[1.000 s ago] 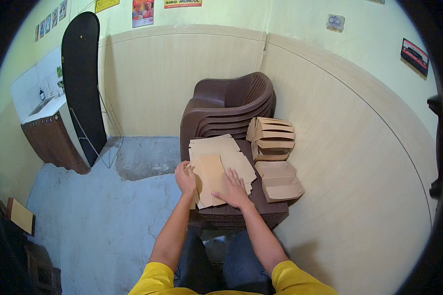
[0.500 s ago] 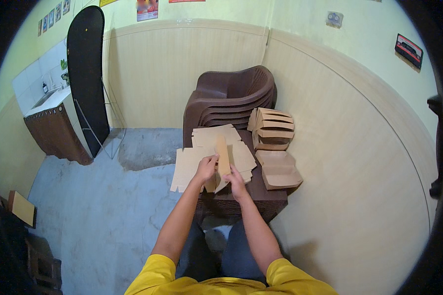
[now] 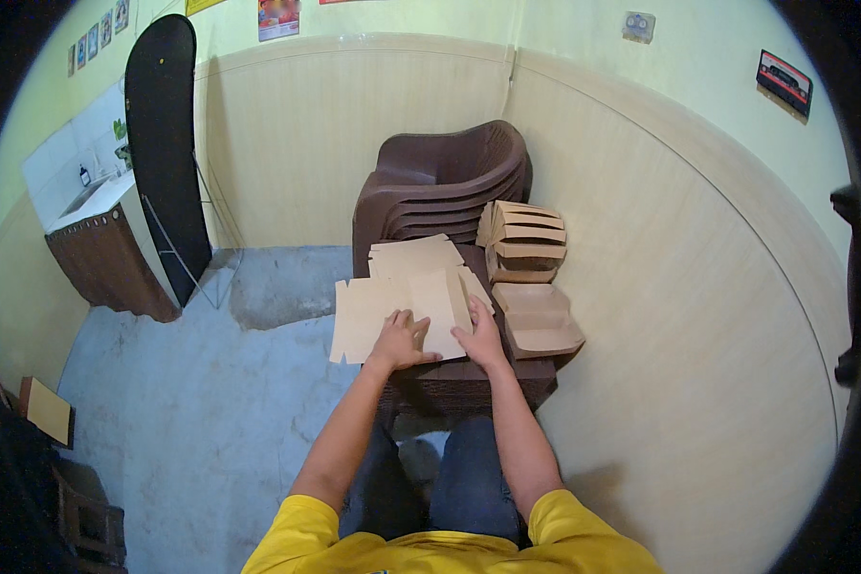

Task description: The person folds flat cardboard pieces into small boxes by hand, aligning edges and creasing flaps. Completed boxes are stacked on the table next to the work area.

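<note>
A flat brown cardboard box blank [image 3: 378,311] with notched edges lies on a dark brown surface in front of me. My left hand [image 3: 404,342] rests on it near its front edge, fingers spread and thumb pointing right. My right hand [image 3: 481,337] is at the blank's right side. Its thumb is on the inner face and its fingers are behind a narrow raised flap [image 3: 457,295]. Another cardboard blank [image 3: 416,253] shows beneath, toward the back. How many sheets are stacked there is hidden.
To the right stand an open folded cardboard box [image 3: 540,320] and several nested boxes [image 3: 526,244]. Stacked brown plastic chairs [image 3: 440,187] stand behind. A wall [image 3: 679,316] closes the right side. Far left are a black board [image 3: 165,153] and a sink counter [image 3: 105,206].
The cardboard piece held up between both hands has come down flat. My left hand has opened onto it, and my right hand has shifted right to its side flap.
</note>
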Demonstrator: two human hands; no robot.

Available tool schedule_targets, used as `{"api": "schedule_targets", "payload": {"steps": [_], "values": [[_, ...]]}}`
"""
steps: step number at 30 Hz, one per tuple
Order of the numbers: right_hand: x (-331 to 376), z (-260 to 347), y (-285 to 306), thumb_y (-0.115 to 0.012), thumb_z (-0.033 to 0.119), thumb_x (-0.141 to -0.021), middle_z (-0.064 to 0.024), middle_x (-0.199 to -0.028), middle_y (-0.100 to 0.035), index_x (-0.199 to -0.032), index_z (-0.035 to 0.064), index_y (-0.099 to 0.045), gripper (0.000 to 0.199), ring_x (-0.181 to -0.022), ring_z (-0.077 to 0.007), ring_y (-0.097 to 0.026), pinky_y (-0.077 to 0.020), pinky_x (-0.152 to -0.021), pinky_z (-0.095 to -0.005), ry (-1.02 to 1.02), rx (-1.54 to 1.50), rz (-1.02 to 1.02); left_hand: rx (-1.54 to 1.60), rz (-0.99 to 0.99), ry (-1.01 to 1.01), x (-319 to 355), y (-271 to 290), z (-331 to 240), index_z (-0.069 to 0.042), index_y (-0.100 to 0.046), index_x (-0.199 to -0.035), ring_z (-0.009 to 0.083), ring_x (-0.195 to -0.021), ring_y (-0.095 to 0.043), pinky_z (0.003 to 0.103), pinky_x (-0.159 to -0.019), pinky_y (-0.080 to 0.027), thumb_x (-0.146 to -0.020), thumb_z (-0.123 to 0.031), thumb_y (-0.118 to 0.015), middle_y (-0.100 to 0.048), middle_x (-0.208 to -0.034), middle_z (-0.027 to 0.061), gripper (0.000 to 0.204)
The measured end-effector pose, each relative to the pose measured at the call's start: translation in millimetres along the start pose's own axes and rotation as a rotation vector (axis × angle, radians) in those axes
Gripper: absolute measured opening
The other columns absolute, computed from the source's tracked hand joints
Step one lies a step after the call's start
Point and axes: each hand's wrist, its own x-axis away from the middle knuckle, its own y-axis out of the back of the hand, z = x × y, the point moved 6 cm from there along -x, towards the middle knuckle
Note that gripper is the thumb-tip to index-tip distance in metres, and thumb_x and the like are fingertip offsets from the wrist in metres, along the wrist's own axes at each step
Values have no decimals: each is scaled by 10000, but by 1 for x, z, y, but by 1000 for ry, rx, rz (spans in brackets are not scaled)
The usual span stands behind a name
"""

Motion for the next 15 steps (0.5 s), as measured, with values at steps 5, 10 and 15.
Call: {"api": "schedule_targets", "payload": {"steps": [5,10,15], "values": [[18,22,-6,-686,12,-813,-190,-1427,-658,-1471,53,-610,663,-1459,-412,-508,-415,-1236,-472,523,641,73,30,62,-111,6,15,-12,-199,-699,-1386,415,-1487,-449,790,-1176,-317,-763,-616,-889,-576,-1513,98,773],[-6,-32,-15,-676,69,-834,-143,-1393,-713,-1180,24,-789,367,-1458,-387,-533,-438,-1223,-469,238,414,339,106,144,-35,4,15,-6,-156,-803,-1159,311,-1389,-545,815,-1139,-325,-921,-523,-783,-641,-1418,58,439],[-16,-40,-17,-738,212,-928,-149,-1273,-763,-1136,38,-805,279,-1312,-372,-634,-503,-1118,-460,394,379,262,89,54,82,-10,12,3,-142,-816,-1089,306,-1247,-639,725,-1059,-409,-1035,-437,-672,-689,-1315,72,332]]}}
